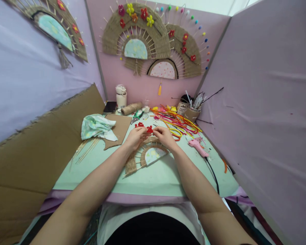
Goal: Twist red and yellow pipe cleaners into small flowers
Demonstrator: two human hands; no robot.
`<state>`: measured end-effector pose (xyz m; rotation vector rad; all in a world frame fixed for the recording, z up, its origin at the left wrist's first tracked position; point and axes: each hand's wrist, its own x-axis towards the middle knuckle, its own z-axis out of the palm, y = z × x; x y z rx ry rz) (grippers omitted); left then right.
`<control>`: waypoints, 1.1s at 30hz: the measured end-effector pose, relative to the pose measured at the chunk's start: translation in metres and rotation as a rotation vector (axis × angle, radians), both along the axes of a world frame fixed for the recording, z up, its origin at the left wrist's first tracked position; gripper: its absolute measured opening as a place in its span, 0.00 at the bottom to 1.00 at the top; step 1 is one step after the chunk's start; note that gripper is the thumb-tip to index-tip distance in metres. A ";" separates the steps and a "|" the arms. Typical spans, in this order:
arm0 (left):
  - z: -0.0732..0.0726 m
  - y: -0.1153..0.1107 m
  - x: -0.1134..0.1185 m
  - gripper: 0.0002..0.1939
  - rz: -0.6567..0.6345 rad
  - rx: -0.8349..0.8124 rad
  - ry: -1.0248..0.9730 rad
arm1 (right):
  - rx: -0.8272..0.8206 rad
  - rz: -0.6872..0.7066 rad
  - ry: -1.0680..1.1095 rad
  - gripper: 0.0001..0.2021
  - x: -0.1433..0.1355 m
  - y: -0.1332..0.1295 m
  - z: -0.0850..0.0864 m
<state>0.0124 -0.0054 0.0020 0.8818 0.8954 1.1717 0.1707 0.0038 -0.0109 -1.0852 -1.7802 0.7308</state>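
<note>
Above a woven fan (131,164) lying on the green tabletop, my two hands meet around a small red flower (149,129). My left hand (137,137) has its fingers closed on the flower from the left. On the right, the fingertips of my right hand (164,136) are pinched at the flower's edge. Another red flower piece (139,125) shows just behind my left fingers; whether it rests on the table is unclear. The fan has twine weaving and a pale patterned half-circle (154,154) at its centre. My hands hide part of its upper edge.
A pink glue gun (198,147) with a black cord lies at the right. Coloured pipe cleaners (178,120), green-handled pliers (137,116), a twine roll (131,108) and a white bottle (121,97) stand or lie behind. Cloth (97,126), cardboard (121,127) and thin sticks (88,149) are at the left.
</note>
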 end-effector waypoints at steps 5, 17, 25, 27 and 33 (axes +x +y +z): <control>-0.001 0.001 -0.002 0.14 -0.056 -0.039 -0.002 | 0.080 0.012 -0.071 0.08 0.001 0.001 -0.001; -0.013 0.002 0.005 0.15 0.052 0.239 0.220 | 0.136 -0.063 0.016 0.08 -0.007 -0.011 0.009; -0.013 0.002 0.006 0.14 -0.017 0.163 0.132 | 0.043 -0.019 0.163 0.05 -0.006 -0.006 0.007; -0.012 0.002 0.006 0.14 -0.039 0.132 0.085 | 0.025 0.004 0.181 0.05 -0.006 -0.005 0.006; -0.008 0.003 0.000 0.11 -0.119 -0.002 0.000 | -0.007 0.056 0.184 0.05 -0.006 -0.006 0.006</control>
